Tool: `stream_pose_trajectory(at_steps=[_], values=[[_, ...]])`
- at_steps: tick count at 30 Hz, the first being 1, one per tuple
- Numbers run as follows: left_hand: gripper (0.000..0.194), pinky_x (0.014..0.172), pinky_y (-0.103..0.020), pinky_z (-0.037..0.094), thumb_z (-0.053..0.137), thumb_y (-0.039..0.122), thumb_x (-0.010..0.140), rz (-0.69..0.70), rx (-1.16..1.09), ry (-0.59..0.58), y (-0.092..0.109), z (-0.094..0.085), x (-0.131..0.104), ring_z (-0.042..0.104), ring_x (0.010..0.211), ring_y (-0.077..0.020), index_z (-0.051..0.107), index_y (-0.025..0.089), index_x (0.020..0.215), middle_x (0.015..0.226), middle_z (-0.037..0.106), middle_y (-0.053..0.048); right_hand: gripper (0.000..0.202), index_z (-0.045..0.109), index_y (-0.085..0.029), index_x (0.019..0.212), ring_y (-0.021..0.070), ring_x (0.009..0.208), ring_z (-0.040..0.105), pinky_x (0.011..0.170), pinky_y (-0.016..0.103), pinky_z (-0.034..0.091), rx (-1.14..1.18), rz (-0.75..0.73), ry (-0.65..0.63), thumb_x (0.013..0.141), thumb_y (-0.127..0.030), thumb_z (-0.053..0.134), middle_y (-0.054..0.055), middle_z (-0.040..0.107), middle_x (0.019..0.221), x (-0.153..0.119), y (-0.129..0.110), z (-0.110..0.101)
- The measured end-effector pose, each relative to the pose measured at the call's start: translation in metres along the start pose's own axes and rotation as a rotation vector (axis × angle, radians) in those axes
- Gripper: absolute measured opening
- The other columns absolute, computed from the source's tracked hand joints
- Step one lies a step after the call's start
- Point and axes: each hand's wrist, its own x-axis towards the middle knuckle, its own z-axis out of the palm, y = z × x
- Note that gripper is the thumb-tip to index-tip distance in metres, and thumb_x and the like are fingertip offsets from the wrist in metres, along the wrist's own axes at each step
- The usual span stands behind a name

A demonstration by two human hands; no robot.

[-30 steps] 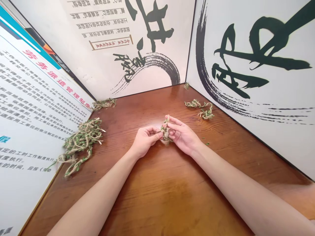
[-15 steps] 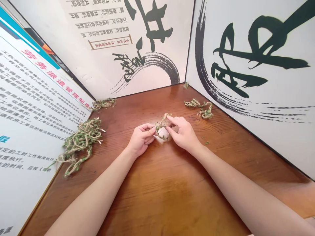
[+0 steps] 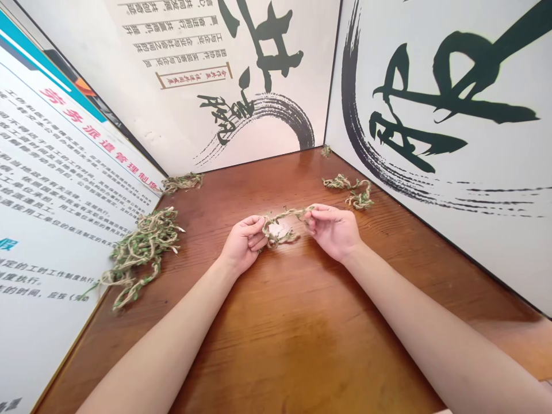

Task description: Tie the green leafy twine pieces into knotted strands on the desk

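Note:
A length of green-and-tan leafy twine (image 3: 287, 214) stretches between my two hands above the tabletop. My left hand (image 3: 246, 241) is closed, pinching the twine at its left side between thumb and fingers. Its other part curves down from there and back to the right, with a loose end near the middle. My right hand (image 3: 334, 230) is closed too, thumb and forefinger gripping the right end of the strand. Behind and below the twine a pale, bright patch shows on the wood; I cannot tell whether it is glare or an object.
A big tangled heap of twine (image 3: 144, 250) lies at the left edge of the brown wooden table (image 3: 267, 339). A smaller bundle (image 3: 183, 182) sits behind it, and loose pieces (image 3: 356, 190) lie at back right. Printed panels (image 3: 276, 132) wall in the table's left, back and right sides.
My right hand has moved right and turned, drawing the twine out from a bunched loop into a nearly straight span. My left hand has shifted slightly left, still holding it.

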Motion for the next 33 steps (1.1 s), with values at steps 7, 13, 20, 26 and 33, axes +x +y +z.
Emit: stream_pose_trajectory(at_steps=[7, 13, 20, 26, 33], values=[[0.024, 0.033, -0.013, 0.019, 0.079, 0.013, 0.062, -0.004, -0.033, -0.007, 0.001, 0.000, 0.001, 0.023, 0.035, 0.0014, 0.056, 0.008, 0.062, 0.059, 0.053, -0.001, 0.015, 0.053, -0.019, 0.080, 0.0136, 0.058, 0.031, 0.054, 0.028, 0.026, 0.327, 0.025, 0.147, 0.069, -0.019, 0.064, 0.002, 0.045, 0.069, 0.006, -0.013, -0.009], [0.014, 0.033, -0.014, 0.021, 0.069, 0.009, 0.074, -0.022, 0.001, 0.015, 0.000, 0.002, 0.001, 0.023, 0.035, 0.0003, 0.058, 0.007, 0.065, 0.057, 0.052, -0.002, 0.021, 0.046, -0.021, 0.083, 0.0185, 0.086, 0.056, 0.065, 0.029, 0.039, 0.125, -0.086, 0.290, 0.071, -0.028, 0.061, 0.006, 0.064, 0.124, 0.019, -0.004, -0.021], [0.023, 0.032, -0.013, 0.019, 0.055, 0.004, 0.085, -0.043, -0.100, 0.060, 0.003, 0.003, 0.000, 0.021, 0.034, -0.0004, 0.052, 0.009, 0.062, 0.060, 0.056, -0.004, 0.017, 0.049, -0.020, 0.088, 0.0253, 0.136, 0.041, 0.110, 0.046, 0.028, -0.821, -0.632, 0.427, 0.088, -0.037, 0.047, 0.012, 0.057, 0.130, 0.010, 0.010, -0.011], [0.023, 0.031, -0.013, 0.020, 0.051, 0.006, 0.089, -0.040, -0.167, 0.071, 0.006, 0.002, 0.000, 0.020, 0.034, -0.0004, 0.055, 0.008, 0.066, 0.060, 0.054, -0.002, 0.046, 0.048, -0.024, 0.130, 0.0329, 0.145, 0.021, 0.108, 0.061, 0.020, -1.118, -0.506, 0.660, 0.084, -0.031, 0.047, 0.012, 0.009, 0.165, 0.006, 0.008, -0.011], [0.017, 0.031, -0.012, 0.021, 0.056, 0.008, 0.089, -0.025, -0.153, 0.065, 0.004, 0.000, 0.002, 0.021, 0.035, 0.0001, 0.059, 0.008, 0.073, 0.063, 0.055, -0.002, 0.021, 0.070, -0.021, 0.092, 0.0348, 0.117, 0.044, 0.100, 0.059, 0.028, -1.183, -0.448, 0.749, 0.083, -0.031, 0.053, 0.011, 0.062, 0.122, 0.010, 0.005, -0.018]])
